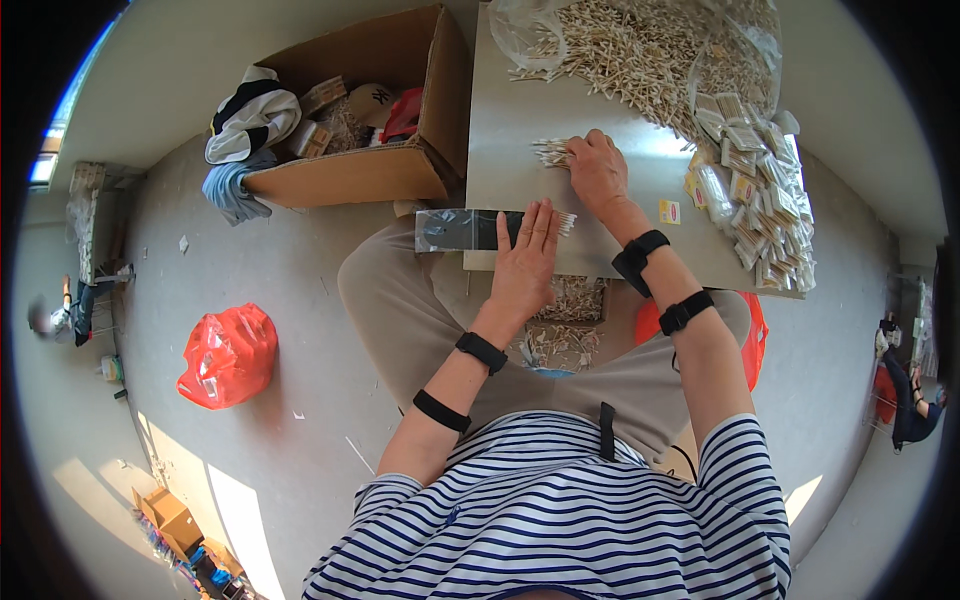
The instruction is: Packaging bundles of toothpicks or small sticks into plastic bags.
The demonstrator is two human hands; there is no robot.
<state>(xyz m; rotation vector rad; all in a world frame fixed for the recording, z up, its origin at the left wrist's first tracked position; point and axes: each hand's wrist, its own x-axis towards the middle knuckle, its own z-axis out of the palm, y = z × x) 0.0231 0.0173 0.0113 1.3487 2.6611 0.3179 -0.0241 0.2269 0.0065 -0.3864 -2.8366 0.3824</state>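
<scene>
My left hand (527,250) lies flat, fingers stretched, over a black strip (487,229) at the table's near edge. Clear plastic film (434,230) shows at the strip's left end, past the edge of the table. From under my left fingers, the tips of several cotton swabs (567,224) stick out to the right. Farther up the table, my right hand (598,172) has its fingers curled down on a small bunch of cotton swabs (551,153), whose tips point left. How many it grips is hidden by the fingers.
Loose swabs (630,50) are heaped at the table's (500,110) far side. Filled packets (770,215) pile up at the right, near a small printed card (669,211). An open cardboard box (350,180) stands left. A red bag (230,355) sits on the floor.
</scene>
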